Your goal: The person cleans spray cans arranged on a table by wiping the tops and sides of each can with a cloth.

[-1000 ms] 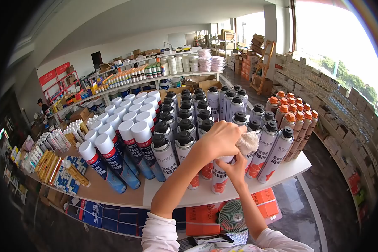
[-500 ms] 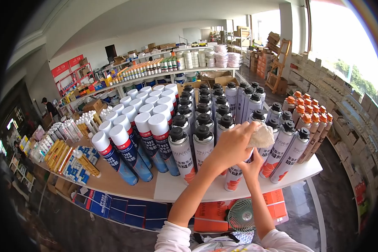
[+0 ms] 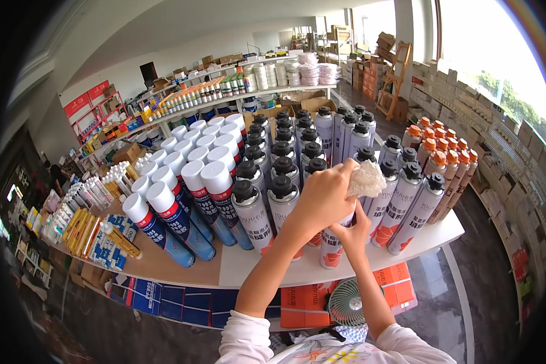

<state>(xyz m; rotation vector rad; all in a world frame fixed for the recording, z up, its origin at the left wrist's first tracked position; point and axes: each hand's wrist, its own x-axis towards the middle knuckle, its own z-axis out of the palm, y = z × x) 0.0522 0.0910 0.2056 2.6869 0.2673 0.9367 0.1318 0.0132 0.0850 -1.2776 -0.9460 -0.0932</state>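
A crumpled whitish cloth (image 3: 367, 179) is gripped in my left hand (image 3: 325, 195), over the top of a foam can. My right hand (image 3: 353, 232) wraps round that light grey foam can (image 3: 331, 250), which stands at the table's front edge and has an orange pattern near its base. The can's top is hidden behind my left hand and the cloth. Matching cans with black caps (image 3: 250, 209) stand in rows just left of and behind my hands. More of them (image 3: 411, 212) lean slightly to the right of the cloth.
White-capped blue cans (image 3: 170, 212) fill the table's left half. Orange-capped brown cans (image 3: 452, 176) stand at the right end. Below the table's front edge (image 3: 249, 276) are orange boxes (image 3: 303, 306), blue boxes (image 3: 191, 303) and a green fan (image 3: 347, 302). Shelving (image 3: 491, 158) lines the right wall.
The whole view has shifted a little, so things appear slightly higher and further left. My left hand stays on the cloth and my right hand on the can.
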